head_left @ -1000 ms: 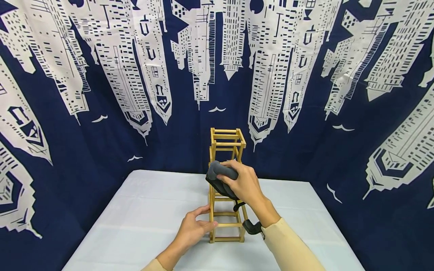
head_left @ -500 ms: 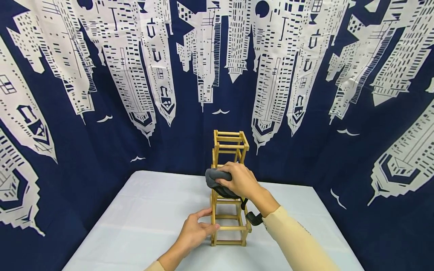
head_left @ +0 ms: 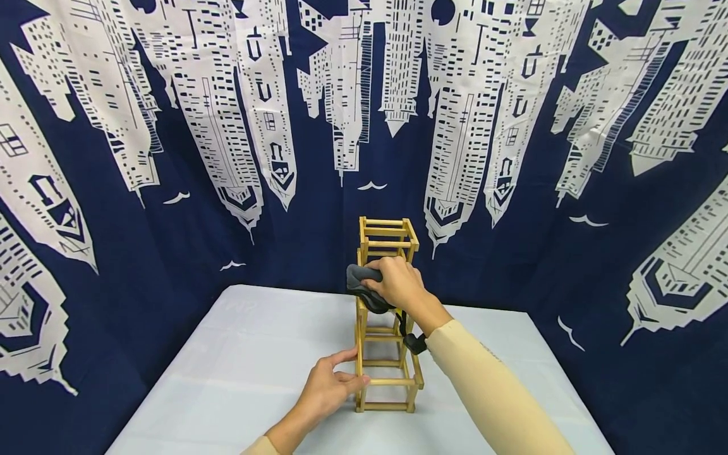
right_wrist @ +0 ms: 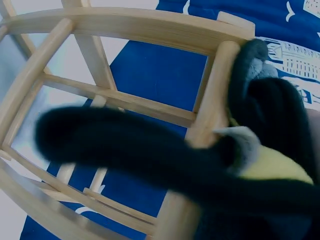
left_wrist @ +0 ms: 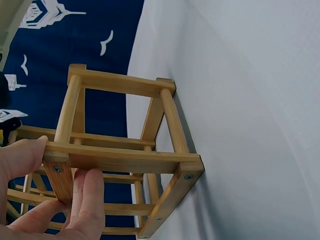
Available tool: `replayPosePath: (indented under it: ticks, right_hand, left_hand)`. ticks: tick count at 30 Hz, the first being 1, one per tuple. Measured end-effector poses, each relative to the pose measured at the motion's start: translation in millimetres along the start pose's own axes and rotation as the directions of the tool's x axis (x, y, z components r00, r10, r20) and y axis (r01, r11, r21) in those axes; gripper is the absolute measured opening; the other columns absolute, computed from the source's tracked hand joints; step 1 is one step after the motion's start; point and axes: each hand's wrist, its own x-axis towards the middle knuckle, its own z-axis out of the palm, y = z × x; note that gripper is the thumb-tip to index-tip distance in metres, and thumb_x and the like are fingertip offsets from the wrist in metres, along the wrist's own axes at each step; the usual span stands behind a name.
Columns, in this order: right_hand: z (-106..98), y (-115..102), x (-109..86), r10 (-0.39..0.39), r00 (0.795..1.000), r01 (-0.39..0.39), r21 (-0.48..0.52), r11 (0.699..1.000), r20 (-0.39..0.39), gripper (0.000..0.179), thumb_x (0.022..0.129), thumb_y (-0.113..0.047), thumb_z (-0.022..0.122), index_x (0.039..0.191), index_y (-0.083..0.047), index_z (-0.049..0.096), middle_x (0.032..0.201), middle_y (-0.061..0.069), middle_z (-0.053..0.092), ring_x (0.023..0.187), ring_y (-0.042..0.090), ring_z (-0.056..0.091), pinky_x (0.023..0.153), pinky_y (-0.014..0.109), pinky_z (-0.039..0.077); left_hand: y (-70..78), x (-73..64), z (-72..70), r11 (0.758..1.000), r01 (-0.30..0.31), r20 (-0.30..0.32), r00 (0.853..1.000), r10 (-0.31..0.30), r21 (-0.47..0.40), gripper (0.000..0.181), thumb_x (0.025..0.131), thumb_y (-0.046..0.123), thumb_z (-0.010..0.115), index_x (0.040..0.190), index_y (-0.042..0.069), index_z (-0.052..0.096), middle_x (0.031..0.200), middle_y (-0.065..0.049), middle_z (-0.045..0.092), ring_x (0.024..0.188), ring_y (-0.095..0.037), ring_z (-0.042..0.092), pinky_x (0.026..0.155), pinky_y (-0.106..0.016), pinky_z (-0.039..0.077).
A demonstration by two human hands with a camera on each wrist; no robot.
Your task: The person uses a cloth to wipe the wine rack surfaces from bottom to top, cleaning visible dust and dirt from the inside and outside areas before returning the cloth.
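Note:
A tiered, light wooden rack (head_left: 389, 382) stands on the table with its open frames running away from me. My left hand (head_left: 331, 383) pinches the rack's near left post low down. In the left wrist view, the thumb and fingers lie around that wooden post (left_wrist: 59, 180). My right hand (head_left: 400, 284) grips a soft grey-and-black fabric item (head_left: 364, 287) at the rack's middle tiers, and black strap-like ends hang from it. In the right wrist view, the dark fabric (right_wrist: 115, 142) crosses a wooden bar and shows a yellow patch; its exact kind cannot be told.
A white cloth-covered table (head_left: 256, 354) carries the rack. Behind it and at both sides hangs a navy curtain (head_left: 307, 246) with white upside-down buildings. The rack's top tier (head_left: 389, 230) rises beyond my right hand, close to the back curtain.
My right hand has moved up and away along the rack with the fabric item during the last half second. The left hand keeps its hold on the post. The head view has shifted slightly.

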Motion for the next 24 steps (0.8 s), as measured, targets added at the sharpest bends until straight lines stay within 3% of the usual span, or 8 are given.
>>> replayPosePath:
  ticks: [4, 8, 12, 21, 24]
  right_hand:
    - [-8, 0, -0.6, -0.025, 0.998, 0.021, 0.061, 0.998, 0.064, 0.028, 0.105, -0.034, 0.091, 0.129, -0.019, 0.091, 0.110, 0.004, 0.088, 0.087, 0.019, 0.077, 0.072, 0.039, 0.063]
    - [-15, 4, -3.2, -0.078, 0.989, 0.062, 0.129, 0.990, 0.122, 0.023, 0.105, -0.031, 0.091, 0.121, -0.014, 0.093, 0.106, 0.002, 0.090, 0.084, 0.012, 0.076, 0.075, 0.030, 0.062]
    - [-20, 4, -8.2, -0.113, 0.982, 0.090, 0.149, 0.985, 0.153, 0.029, 0.104, -0.033, 0.092, 0.125, -0.012, 0.092, 0.114, 0.004, 0.091, 0.082, 0.008, 0.074, 0.072, 0.026, 0.059]
    - [-24, -1, -21.1, -0.105, 0.983, 0.087, 0.116, 0.989, 0.152, 0.049, 0.094, -0.042, 0.101, 0.132, -0.013, 0.090, 0.122, 0.006, 0.091, 0.103, 0.019, 0.085, 0.088, 0.037, 0.070]
    - [-27, -2, -26.9, -0.093, 0.983, 0.075, 0.116, 0.990, 0.157, 0.046, 0.093, -0.038, 0.102, 0.131, -0.015, 0.090, 0.124, 0.005, 0.090, 0.103, 0.019, 0.085, 0.087, 0.036, 0.070]
  left_hand:
    - [0.7, 0.9, 0.5, 1.000, -0.006, 0.004, 1.000, 0.006, -0.017, 0.076, 0.099, 0.013, 0.093, 0.166, -0.002, 0.060, 0.161, -0.025, 0.070, 0.111, -0.026, 0.089, 0.099, -0.042, 0.069]
    - [0.3, 1.0, 0.9, 0.999, -0.004, 0.008, 1.000, 0.004, -0.043, 0.075, 0.099, 0.011, 0.092, 0.166, -0.004, 0.060, 0.160, -0.027, 0.069, 0.113, -0.027, 0.088, 0.100, -0.040, 0.070]
    - [0.6, 0.5, 0.0, 0.999, 0.002, 0.003, 1.000, -0.002, -0.050, 0.074, 0.099, 0.011, 0.091, 0.165, -0.003, 0.061, 0.159, -0.025, 0.071, 0.112, -0.025, 0.088, 0.098, -0.038, 0.070]
    - [1.0, 0.0, -0.7, 0.998, 0.000, 0.013, 1.000, 0.001, -0.065, 0.075, 0.099, 0.011, 0.091, 0.165, -0.005, 0.059, 0.159, -0.026, 0.071, 0.111, -0.023, 0.087, 0.093, -0.031, 0.068]
    - [1.0, -0.4, 1.4, 0.998, 0.005, 0.016, 1.000, -0.004, -0.063, 0.075, 0.099, 0.011, 0.091, 0.165, -0.005, 0.059, 0.158, -0.025, 0.071, 0.111, -0.023, 0.087, 0.092, -0.031, 0.068]
